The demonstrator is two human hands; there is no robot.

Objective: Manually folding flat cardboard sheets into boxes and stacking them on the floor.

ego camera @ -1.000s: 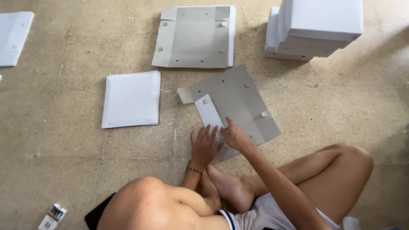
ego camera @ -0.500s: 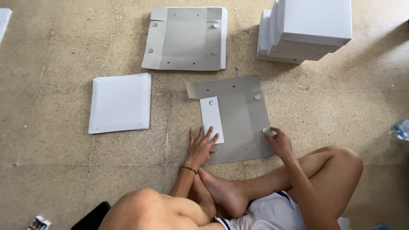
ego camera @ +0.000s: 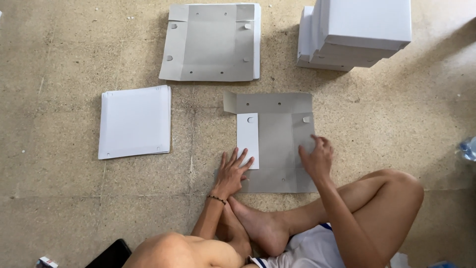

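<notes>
Your left hand [ego camera: 232,171] flat, fingers wide, presses folded white flap [ego camera: 248,140]. Right hand [ego camera: 316,158] has moved across, now pinching right flap (fold starting) of grey card sheet [ego camera: 274,144].

The flat cardboard box blank [ego camera: 272,144] lies on the floor [ego camera: 74,198]. Left of the blank sits a stack of sheets [ego camera: 135,122]; behind it lies a pile of unfolded blanks [ego camera: 212,42]; behind it to the right stand stacked folded boxes [ego camera: 357,32]. On the blank rest the left hand [ego camera: 232,173] and right hand [ego camera: 315,159].
</notes>
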